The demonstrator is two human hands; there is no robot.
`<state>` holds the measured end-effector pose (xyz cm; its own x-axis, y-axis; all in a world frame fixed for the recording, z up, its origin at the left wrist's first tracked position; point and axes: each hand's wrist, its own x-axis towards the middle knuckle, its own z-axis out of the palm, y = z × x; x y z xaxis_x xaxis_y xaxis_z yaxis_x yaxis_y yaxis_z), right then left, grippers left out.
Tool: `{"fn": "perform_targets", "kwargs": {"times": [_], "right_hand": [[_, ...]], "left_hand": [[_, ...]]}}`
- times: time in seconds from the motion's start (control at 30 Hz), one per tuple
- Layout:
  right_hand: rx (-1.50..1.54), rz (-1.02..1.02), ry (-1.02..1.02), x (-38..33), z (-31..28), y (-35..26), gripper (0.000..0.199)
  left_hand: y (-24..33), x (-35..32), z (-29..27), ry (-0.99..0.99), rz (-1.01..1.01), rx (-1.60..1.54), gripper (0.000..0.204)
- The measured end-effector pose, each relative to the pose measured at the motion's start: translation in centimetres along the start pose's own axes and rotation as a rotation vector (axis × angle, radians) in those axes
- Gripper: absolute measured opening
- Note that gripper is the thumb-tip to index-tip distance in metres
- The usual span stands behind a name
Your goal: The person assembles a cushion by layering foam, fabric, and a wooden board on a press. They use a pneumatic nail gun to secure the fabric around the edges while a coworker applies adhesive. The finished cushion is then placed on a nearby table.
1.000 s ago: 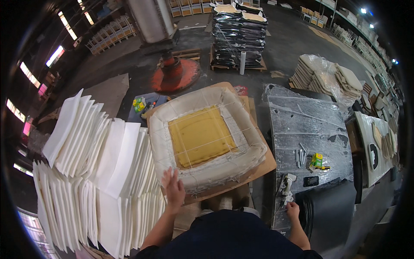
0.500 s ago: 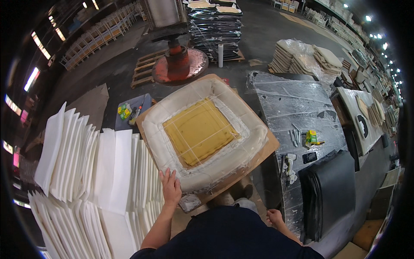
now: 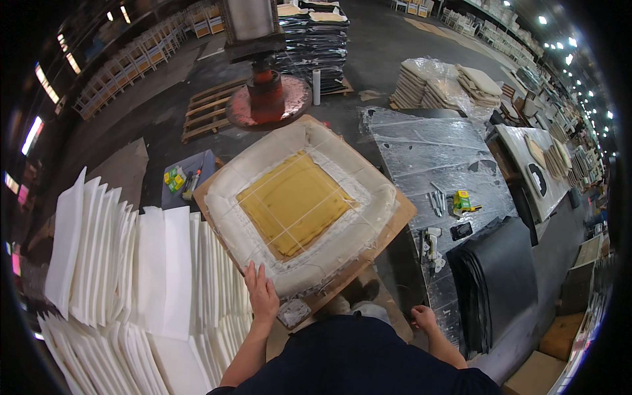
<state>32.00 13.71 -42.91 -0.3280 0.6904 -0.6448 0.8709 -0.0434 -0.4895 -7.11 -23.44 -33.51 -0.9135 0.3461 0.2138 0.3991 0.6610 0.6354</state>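
My left hand [image 3: 263, 296], fingers stretched out, lies against the near left corner of a square padded frame [image 3: 372, 187]. Its thick rim is cream-coloured, with loose threads and rough fabric edges. Inside the rim shows a mustard-yellow fabric panel [image 3: 293, 204], crossed by thin pale strings. The frame sits on a brown board [image 3: 403, 214] that juts out at the corners. My right hand [image 3: 424, 318] hangs low beside the near edge of the plastic-covered table, fingers curled closed. A small dark bit shows at its fingertips, too small to name.
White foam sheets [image 3: 164, 270] stand stacked at left, beside a grey bin [image 3: 191, 164]. The plastic-covered table [image 3: 441, 151] at right carries a white-handled tool [image 3: 432, 242], a phone-like black device [image 3: 461, 230], a yellow-green box [image 3: 462, 201] and black sheets [image 3: 503, 276]. A red round-based stand [image 3: 270, 99] is beyond.
The view has shifted a little to the right. My right hand has come slightly forward and closer to the table's edge. My left hand stays on the frame's corner.
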Motion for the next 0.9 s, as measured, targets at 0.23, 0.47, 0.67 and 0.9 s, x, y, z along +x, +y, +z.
{"fn": "perform_targets", "kwargs": {"times": [0.23, 0.47, 0.67, 0.9], "right_hand": [[-0.156, -0.138, 0.181, 0.1, -2.4, 0.8, 0.038], [0.084, 0.094, 0.676, 1.9, -9.8, 2.6, 0.029], [0.029, 0.194, 1.026, 7.1, -20.1, 7.1, 0.022], [0.051, 0.154, 1.135, 11.9, -25.3, 9.6, 0.025]], "left_hand": [[2.2, 1.3, 1.6, -0.049, 0.103, 0.039, 0.053], [14.9, 3.8, 10.4, -0.445, 0.504, -0.183, 0.060], [16.6, 3.5, 14.7, -0.443, 0.592, 0.093, 0.072], [18.0, 3.8, 14.1, -0.419, 0.638, 0.329, 0.059]]}}
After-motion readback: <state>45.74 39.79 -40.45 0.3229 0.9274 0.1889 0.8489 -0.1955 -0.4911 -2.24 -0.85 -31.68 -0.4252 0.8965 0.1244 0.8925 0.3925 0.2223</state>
